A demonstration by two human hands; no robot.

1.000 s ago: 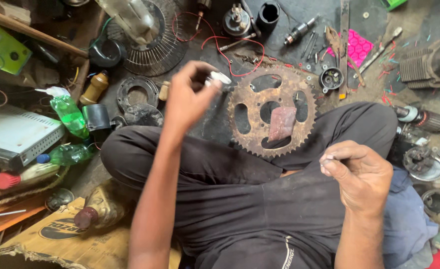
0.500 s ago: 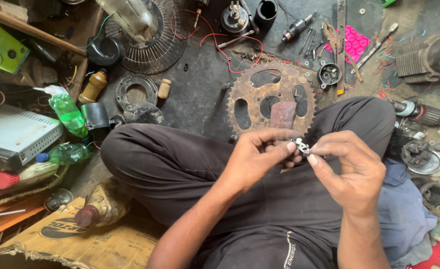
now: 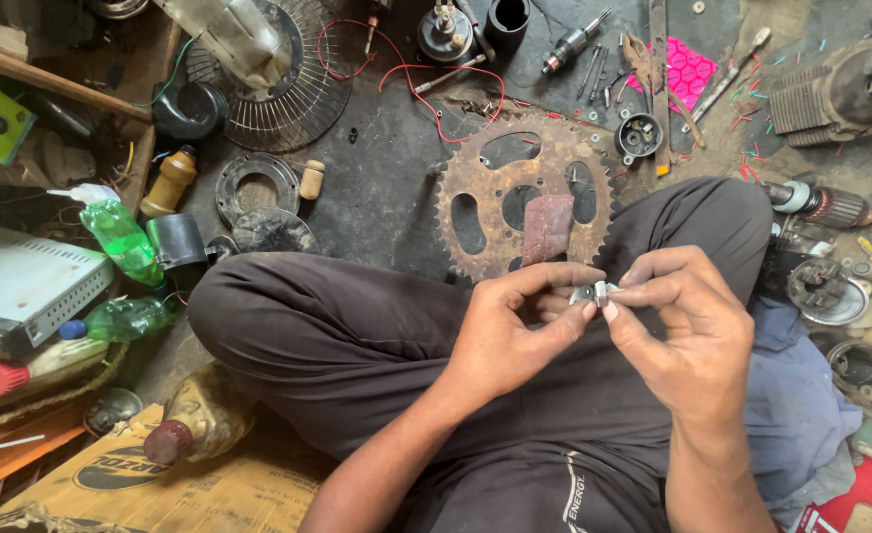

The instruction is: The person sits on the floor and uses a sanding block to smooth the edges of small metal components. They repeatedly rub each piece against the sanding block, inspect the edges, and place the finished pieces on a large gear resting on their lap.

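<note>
— Since a second ago, what's shifted?

— Back then the left hand (image 3: 510, 336) was stretched out toward the floor by the rusty sprocket (image 3: 525, 197), pinching something small. It has come in over the lap and met the right hand (image 3: 687, 331). Both are clamped on one small metal part (image 3: 592, 293).

— What does that part look like?

— Tiny, silvery-grey and shiny, roughly round, perhaps a small ring or bearing; too little of it shows to say which. Most of it is hidden by fingertips.

— How is it gripped?

— Left thumb and forefinger close on it from the left, right thumb and forefinger from the right, so the fingertips of both hands almost touch around it. The remaining fingers curl loosely underneath.

— And where is it?

— Held in the air above the person's crossed legs in black trousers (image 3: 357, 345), just in front of the sprocket's near edge.

— What's on the sprocket?

— A reddish-brown scrap (image 3: 546, 227), like worn abrasive paper, lies across its centre.

— Around them?

— A wire fan guard (image 3: 278, 79) lies at the upper left, red wire (image 3: 411, 74) trails over the dark floor, a green plastic bottle (image 3: 120, 237) sits at the left, and a pink patterned sheet (image 3: 687, 71) lies at the upper right.
</note>
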